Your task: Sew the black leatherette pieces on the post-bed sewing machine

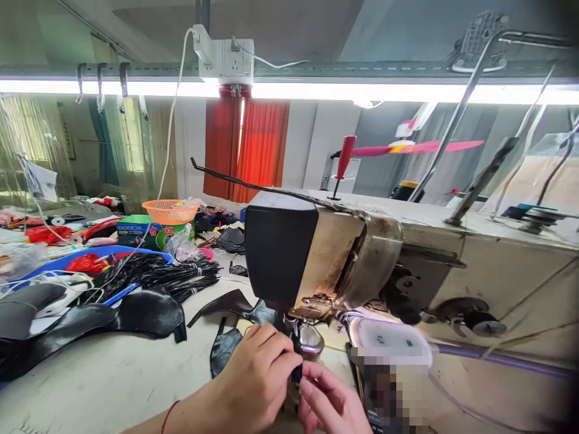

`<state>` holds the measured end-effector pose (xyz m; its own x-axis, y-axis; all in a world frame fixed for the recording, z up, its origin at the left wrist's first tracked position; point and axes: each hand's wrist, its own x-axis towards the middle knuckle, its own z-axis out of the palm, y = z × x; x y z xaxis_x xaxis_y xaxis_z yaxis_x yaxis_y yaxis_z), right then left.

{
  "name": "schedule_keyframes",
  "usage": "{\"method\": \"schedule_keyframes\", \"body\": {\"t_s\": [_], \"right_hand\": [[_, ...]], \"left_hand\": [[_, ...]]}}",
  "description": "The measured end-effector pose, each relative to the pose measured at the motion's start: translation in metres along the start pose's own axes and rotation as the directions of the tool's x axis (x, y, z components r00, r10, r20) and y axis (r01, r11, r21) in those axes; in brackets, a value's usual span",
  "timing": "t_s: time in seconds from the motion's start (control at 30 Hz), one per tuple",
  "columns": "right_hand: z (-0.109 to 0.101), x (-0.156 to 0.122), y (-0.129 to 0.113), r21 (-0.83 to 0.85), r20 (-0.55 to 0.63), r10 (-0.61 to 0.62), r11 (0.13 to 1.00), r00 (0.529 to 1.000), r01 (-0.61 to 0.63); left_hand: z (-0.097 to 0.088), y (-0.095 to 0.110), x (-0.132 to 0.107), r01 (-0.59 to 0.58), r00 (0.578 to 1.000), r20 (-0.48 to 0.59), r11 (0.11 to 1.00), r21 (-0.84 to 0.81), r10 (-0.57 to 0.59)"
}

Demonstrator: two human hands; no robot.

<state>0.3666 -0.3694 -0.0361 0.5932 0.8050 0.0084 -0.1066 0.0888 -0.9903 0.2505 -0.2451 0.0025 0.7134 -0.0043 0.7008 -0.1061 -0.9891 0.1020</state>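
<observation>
My left hand [256, 377] and my right hand [332, 404] meet under the head of a worn sewing machine [344, 253]. Both pinch a small black piece [296, 367] right below the needle area [294, 331]. My left fingers curl over it from the left; my right fingertips touch it from the right. A black leather cut piece [226, 349] lies on the white table [113, 386] just left of my left hand. How much of the small piece each hand grips is hidden by my fingers.
Black leather pieces [136, 313] and bundled black strips [181, 274] lie at the left. Behind them are a blue tray [58, 262], an orange basket [170, 211] and a green box [136, 232]. A red-handled screwdriver [341, 166] stands on the machine. A lamp [389, 340] sits at right.
</observation>
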Motion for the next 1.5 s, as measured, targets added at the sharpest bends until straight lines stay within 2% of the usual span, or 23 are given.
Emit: {"method": "schedule_keyframes", "body": {"t_s": [0.23, 0.3, 0.43, 0.67, 0.8, 0.87, 0.97, 1.07, 1.13, 1.23, 1.4, 1.5], "right_hand": [[0.010, 0.003, 0.009, -0.023, -0.107, -0.103, 0.995, 0.989, 0.101], [0.011, 0.004, 0.016, -0.083, -0.158, -0.199, 0.979, 0.967, 0.187], [0.011, 0.009, 0.028, -0.233, -0.217, -0.402, 0.906, 0.890, 0.352], [0.008, 0.012, 0.028, -0.328, -0.136, -0.567, 0.800, 0.812, 0.503], [0.004, 0.011, 0.020, -0.445, -0.021, -0.672, 0.670, 0.741, 0.595], [-0.001, 0.010, 0.012, -0.522, 0.091, -0.742, 0.532, 0.664, 0.666], [-0.012, 0.010, -0.005, -0.592, 0.342, -0.779, 0.256, 0.526, 0.764], [-0.023, 0.013, -0.025, -0.626, 0.493, -0.736, 0.070, 0.464, 0.776], [-0.029, 0.018, -0.035, -0.599, 0.563, -0.694, 0.032, 0.449, 0.800], [-0.034, 0.028, -0.046, -0.504, 0.677, -0.598, 0.049, 0.429, 0.863], [-0.036, 0.040, -0.061, -0.494, 0.728, -0.511, 0.070, 0.456, 0.867], [-0.033, 0.040, -0.069, -0.496, 0.733, -0.485, 0.099, 0.477, 0.862]], "left_hand": [[0.004, -0.002, 0.000, -0.125, 0.978, -0.155, 0.985, 0.119, 0.143], [0.006, -0.003, 0.001, -0.092, 0.982, -0.162, 0.993, 0.068, 0.102], [0.005, -0.002, 0.005, 0.019, 0.991, -0.129, 0.997, -0.071, -0.028], [0.000, 0.004, 0.007, 0.041, 0.986, -0.159, 0.999, -0.011, -0.042], [0.002, 0.002, 0.011, 0.012, 0.991, -0.130, 0.998, 0.068, -0.003], [0.001, 0.001, 0.013, -0.004, 0.994, -0.106, 0.995, 0.101, 0.015], [0.000, 0.000, 0.016, -0.016, 0.995, -0.095, 0.993, 0.117, 0.028], [-0.003, -0.002, 0.018, -0.034, 0.995, -0.091, 0.992, 0.123, 0.046], [-0.005, -0.003, 0.019, -0.048, 0.995, -0.083, 0.988, 0.145, 0.060], [-0.006, -0.006, 0.020, -0.054, 0.994, -0.082, 0.980, 0.193, 0.071], [-0.005, -0.010, 0.019, -0.017, 0.995, -0.091, 0.960, 0.279, 0.044], [-0.004, -0.008, 0.019, -0.043, 0.995, -0.073, 0.932, 0.359, 0.074]]}}
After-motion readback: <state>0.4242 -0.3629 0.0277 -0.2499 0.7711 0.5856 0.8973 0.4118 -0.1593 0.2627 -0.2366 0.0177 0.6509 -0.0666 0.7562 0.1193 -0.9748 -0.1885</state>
